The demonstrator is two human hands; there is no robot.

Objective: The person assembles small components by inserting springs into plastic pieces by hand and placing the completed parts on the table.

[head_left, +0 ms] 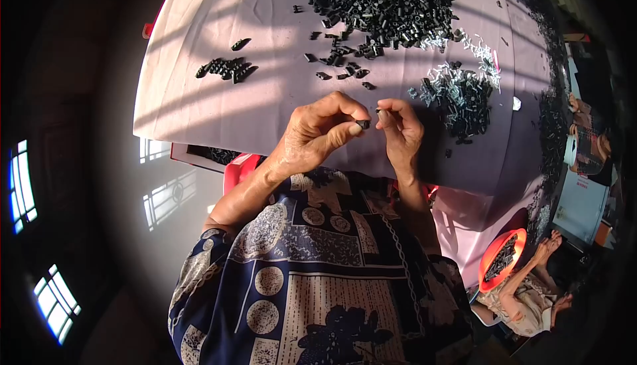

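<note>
Your left hand (310, 131) pinches one black piece (363, 124); just beside it, your right hand (403, 133) pinches one tiny bit (379, 111), too small to identify. Both are above the pink cloth (219, 109), which bears one big black heap (381, 3) and one silvery-dark pile (458, 99), neither countable, plus one small cluster (227, 69) with one lone piece (241, 44) near.

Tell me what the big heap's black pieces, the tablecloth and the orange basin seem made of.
Black pieces: probably plastic, semi-gloss, given small highlights. Tablecloth: likely fabric, matte, with soft creases, though sheeting is possible. Orange basin: probably smooth plastic, evenly coloured.
</note>
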